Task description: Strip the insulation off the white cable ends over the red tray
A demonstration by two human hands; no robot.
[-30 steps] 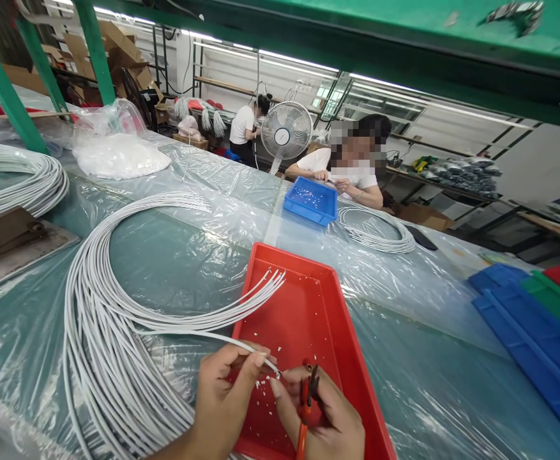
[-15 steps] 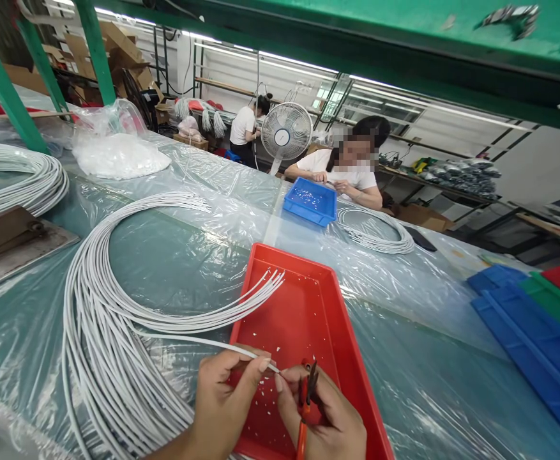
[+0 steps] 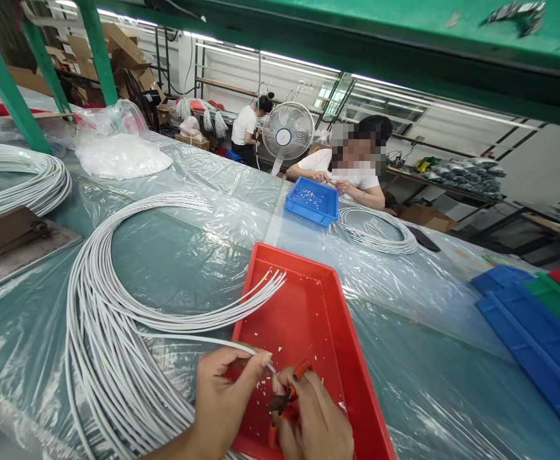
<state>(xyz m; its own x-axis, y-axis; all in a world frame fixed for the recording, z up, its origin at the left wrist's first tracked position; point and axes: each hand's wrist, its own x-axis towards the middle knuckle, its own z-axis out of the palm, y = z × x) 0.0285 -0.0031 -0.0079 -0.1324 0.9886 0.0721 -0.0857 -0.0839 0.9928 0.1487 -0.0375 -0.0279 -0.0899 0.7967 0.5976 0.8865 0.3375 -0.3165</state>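
My left hand (image 3: 222, 399) is closed, pinching a single white cable (image 3: 198, 339) near its end between thumb and fingers. Close beside that end, my right hand (image 3: 325, 421) is wrapped around small orange-handled cutting pliers (image 3: 278, 404); its fingertips meet the cable tip, and the fingers partly hide the tool. Both hands are over a red tray (image 3: 351, 348) with small white scraps scattered in it. A large looped bundle of white cables (image 3: 92, 300) lies to the left, with several ends reaching over the tray's rim.
Across the plastic-covered table (image 3: 433, 358), a co-worker (image 3: 366, 185) works over a blue tray (image 3: 311, 220) beside another cable coil (image 3: 380, 243). Stacked bins (image 3: 533, 345) stand at the right. A metal plate (image 3: 25, 249) and another coil (image 3: 45, 185) are at the left. A green beam (image 3: 356, 64) crosses overhead.
The pliers have turned in my right hand, from pointing upward to lying with their jaws toward the left. My right hand has shifted slightly left; the left still pinches the cable.
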